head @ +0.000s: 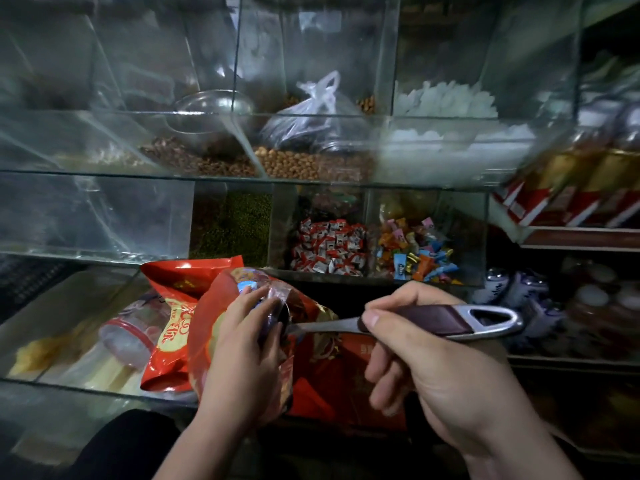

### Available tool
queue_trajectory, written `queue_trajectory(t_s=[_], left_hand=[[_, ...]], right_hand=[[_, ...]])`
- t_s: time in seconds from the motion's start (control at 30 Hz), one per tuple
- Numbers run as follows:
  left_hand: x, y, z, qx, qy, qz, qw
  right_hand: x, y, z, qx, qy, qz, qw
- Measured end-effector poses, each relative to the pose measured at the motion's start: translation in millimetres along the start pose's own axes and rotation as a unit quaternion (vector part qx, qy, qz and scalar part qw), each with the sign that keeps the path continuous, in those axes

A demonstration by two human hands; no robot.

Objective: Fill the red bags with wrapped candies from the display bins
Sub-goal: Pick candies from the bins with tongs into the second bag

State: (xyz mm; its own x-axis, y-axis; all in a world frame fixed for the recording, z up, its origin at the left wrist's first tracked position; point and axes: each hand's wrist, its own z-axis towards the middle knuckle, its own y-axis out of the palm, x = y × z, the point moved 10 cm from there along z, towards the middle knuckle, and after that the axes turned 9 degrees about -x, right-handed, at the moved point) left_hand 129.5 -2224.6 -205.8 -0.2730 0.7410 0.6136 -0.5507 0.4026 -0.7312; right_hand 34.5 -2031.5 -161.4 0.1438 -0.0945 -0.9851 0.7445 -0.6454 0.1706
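At seven o'clock in the view a second red bag point(166, 344) lies on the glass bins, and just to its three o'clock the left hand point(242, 344) grips the mouth of the red bag point(204, 327), fingers curled over its rim. A scoop point(426, 320) has its bowl at that mouth; the right hand point(433, 368), at five o'clock, is closed round its dark handle, thumb on the side. At one o'clock from the hands sit red-and-white wrapped candies point(329, 247), with mixed-colour candies point(415, 252) at their three o'clock.
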Motion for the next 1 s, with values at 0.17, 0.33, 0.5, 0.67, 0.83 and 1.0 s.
queue_trajectory(t_s=[0.17,0.33,0.5,0.67,0.83,1.0], left_hand=[[24,-24,3,0.033,0.025,0.013,0.999],[76,-27,43,0.008,0.1,0.032,0.994],[140,12,93,-0.045,0.194,0.055,0.978],[193,93,124,-0.126,0.271,0.051,0.953],[200,159,160,-0.193,0.247,0.06,0.948],[153,196,195,-0.238,0.075,0.089,0.964]], right_hand=[[-21,-2,-10,-0.014,-0.045,0.019,0.999],[-48,-30,-17,0.062,-0.108,0.047,0.991],[-74,-82,-35,0.188,-0.156,0.035,0.969],[-79,-140,-52,0.275,-0.15,0.031,0.949],[-54,-178,-27,0.33,-0.162,0.027,0.93],[-27,-168,45,0.286,-0.167,-0.145,0.932]])
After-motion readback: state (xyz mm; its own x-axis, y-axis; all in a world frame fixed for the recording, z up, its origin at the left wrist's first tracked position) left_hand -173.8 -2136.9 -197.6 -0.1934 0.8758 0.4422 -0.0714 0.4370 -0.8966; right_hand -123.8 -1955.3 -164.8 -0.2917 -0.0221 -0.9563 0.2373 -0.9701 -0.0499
